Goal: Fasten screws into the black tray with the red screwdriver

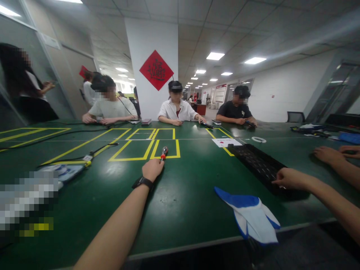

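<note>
My left hand [152, 169], with a dark watch on its wrist, is closed around the shaft end of a screwdriver [164, 153]. Its red and clear handle points away from me, over a yellow-taped square. My right hand [291, 178] reaches in from the right to the near end of a long black tray [257, 163]. The fingers there are pinched together at the tray; what they hold, if anything, is too small to make out. Small items that I cannot identify lie in rows inside the tray.
A blue and white glove [255, 217] lies near the table's front edge. Paper [226, 142] and a white ring [258, 140] are beyond the tray. A co-worker's hands [329, 155] rest at the right. A bagged item [64, 172] and black cables lie left; several people sit opposite.
</note>
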`<state>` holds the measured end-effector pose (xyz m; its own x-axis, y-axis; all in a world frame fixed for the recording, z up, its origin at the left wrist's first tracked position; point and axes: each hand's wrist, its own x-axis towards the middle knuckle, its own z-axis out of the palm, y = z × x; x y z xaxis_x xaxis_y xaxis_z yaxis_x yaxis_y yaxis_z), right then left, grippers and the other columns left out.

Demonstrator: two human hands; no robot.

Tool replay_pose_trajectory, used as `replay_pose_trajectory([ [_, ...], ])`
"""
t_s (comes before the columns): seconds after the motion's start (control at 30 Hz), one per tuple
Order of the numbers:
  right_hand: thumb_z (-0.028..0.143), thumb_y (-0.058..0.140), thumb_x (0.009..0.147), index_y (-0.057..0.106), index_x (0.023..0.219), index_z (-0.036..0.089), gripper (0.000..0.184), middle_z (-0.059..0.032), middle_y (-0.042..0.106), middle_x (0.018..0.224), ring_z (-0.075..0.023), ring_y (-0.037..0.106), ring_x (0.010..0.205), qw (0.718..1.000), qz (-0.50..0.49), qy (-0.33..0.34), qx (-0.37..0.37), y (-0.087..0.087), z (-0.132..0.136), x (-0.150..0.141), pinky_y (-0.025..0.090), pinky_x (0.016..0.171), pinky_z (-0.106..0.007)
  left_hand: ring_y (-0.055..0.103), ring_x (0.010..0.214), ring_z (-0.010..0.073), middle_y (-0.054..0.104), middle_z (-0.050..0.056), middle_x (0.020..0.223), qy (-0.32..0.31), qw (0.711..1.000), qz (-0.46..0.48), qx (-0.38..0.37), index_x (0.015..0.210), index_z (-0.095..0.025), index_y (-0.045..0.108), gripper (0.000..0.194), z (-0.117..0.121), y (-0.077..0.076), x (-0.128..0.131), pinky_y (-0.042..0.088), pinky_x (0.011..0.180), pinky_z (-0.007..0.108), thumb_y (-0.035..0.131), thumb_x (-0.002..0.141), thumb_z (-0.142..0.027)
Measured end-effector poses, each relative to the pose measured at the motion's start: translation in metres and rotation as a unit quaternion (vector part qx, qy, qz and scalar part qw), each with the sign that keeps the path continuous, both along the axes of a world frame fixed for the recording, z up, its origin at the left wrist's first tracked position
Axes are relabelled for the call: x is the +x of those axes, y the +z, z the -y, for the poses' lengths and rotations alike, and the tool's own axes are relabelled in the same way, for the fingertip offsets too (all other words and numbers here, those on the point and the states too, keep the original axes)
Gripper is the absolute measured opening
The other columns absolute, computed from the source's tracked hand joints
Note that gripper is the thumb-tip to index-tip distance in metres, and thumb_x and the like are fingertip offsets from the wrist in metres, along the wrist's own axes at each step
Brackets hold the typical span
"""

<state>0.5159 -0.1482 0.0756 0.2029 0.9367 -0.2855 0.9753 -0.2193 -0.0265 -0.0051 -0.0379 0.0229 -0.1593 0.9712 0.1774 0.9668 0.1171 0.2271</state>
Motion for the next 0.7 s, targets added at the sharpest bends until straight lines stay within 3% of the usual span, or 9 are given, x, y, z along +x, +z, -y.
replay_pose_trajectory([
  [0.13, 0.038, 0.053, 0.069, 0.061, 0.057, 0.011, 0.031, -0.0082, 0.060, 0.060, -0.0153, 0.055, 0.055, 0.999, 0.009, -0.028, -0.013, 0.001, -0.005, 0.000, 0.034, 0.048, -0.023, 0.059, 0.080, 0.0228, 0.065, 0.009, 0.088, -0.008, 1.000, 0.003, -0.002, 0.079, -0.022, 0.065, 0.047, 0.002, 0.002, 0.001, 0.043, 0.063, 0.028, 0.029, 0.077, -0.052],
  [0.3, 0.029, 0.049, 0.071, 0.057, 0.055, 0.009, 0.027, -0.0062, 0.054, 0.054, -0.0093, 0.046, 0.043, 0.991, -0.102, -0.080, -0.039, 0.001, -0.006, 0.000, 0.030, 0.043, -0.021, 0.059, 0.081, 0.0228, 0.065, 0.010, 0.089, -0.002, 1.000, -0.001, -0.007, 0.080, -0.021, 0.065, 0.045, 0.002, 0.004, 0.001, 0.043, 0.064, 0.028, 0.030, 0.078, -0.049],
  [0.4, 0.028, 0.048, 0.070, 0.057, 0.053, 0.010, 0.026, -0.0055, 0.053, 0.051, -0.0085, 0.043, 0.041, 0.988, -0.127, -0.071, -0.042, 0.001, -0.007, 0.008, 0.028, 0.041, -0.021, 0.059, 0.082, 0.0228, 0.065, 0.010, 0.089, 0.002, 1.000, 0.002, -0.007, 0.081, -0.020, 0.065, 0.045, 0.002, 0.004, 0.001, 0.043, 0.065, 0.028, 0.030, 0.078, -0.049],
  [0.57, 0.029, 0.052, 0.065, 0.064, 0.054, 0.013, 0.022, -0.0070, 0.060, 0.056, -0.0141, 0.052, 0.050, 0.994, -0.101, -0.014, -0.030, -0.001, -0.008, 0.025, 0.034, 0.047, -0.024, 0.059, 0.081, 0.0227, 0.065, 0.010, 0.090, 0.002, 1.000, 0.004, -0.004, 0.082, -0.019, 0.065, 0.047, 0.002, 0.003, 0.001, 0.044, 0.064, 0.028, 0.030, 0.079, -0.049],
  [0.7, 0.030, 0.055, 0.064, 0.066, 0.060, 0.015, 0.019, -0.0076, 0.063, 0.063, -0.0190, 0.059, 0.061, 0.998, -0.034, -0.042, 0.031, 0.001, -0.012, 0.020, 0.039, 0.053, -0.026, 0.059, 0.083, 0.0227, 0.064, 0.011, 0.094, 0.006, 1.000, 0.000, 0.002, 0.085, -0.018, 0.064, 0.048, 0.000, 0.001, 0.001, 0.044, 0.066, 0.028, 0.028, 0.079, -0.049],
])
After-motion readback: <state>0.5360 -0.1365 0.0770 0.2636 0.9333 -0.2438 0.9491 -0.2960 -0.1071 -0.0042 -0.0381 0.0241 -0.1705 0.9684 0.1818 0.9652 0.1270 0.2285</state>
